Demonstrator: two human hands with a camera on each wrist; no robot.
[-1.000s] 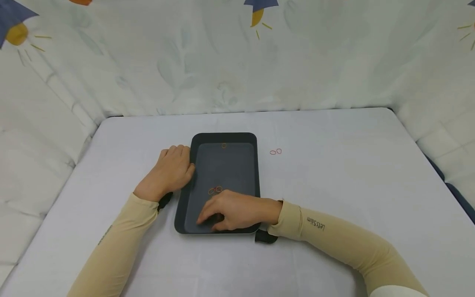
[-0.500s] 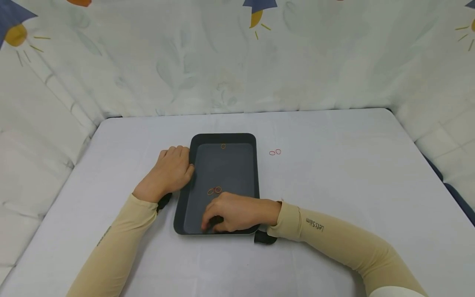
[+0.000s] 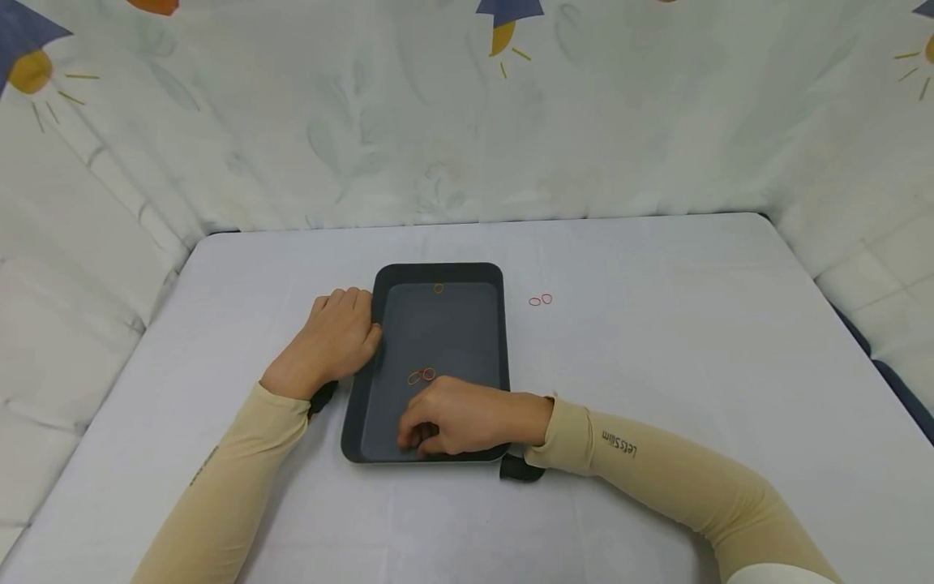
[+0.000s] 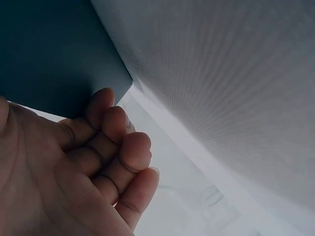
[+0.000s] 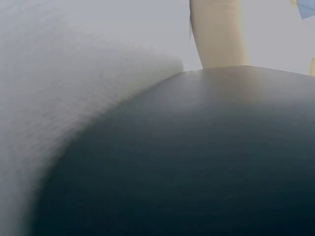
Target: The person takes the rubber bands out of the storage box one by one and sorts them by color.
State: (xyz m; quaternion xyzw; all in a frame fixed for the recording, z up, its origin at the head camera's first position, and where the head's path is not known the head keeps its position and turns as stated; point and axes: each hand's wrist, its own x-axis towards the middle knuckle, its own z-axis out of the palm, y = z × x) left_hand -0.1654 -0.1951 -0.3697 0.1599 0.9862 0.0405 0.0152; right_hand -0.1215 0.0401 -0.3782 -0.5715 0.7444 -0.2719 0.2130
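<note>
Head cam: dark tray on the table, left hand gripping its left edge; right hand curled inside by the near edge, can't tell if it's holding anything. Two orangey rubber bands just past it, yellowish band near the far edge, two red bands off the right edge. Left wrist: fingers curled by the tray. Right wrist: mostly tray.

White tabletop with rounded far corners. Pale curtain stands behind its far edge and along both sides, bearing faint leaf prints and, higher, blue-and-yellow motifs. Dark blue item at right, partly hidden; identity undetermined.
</note>
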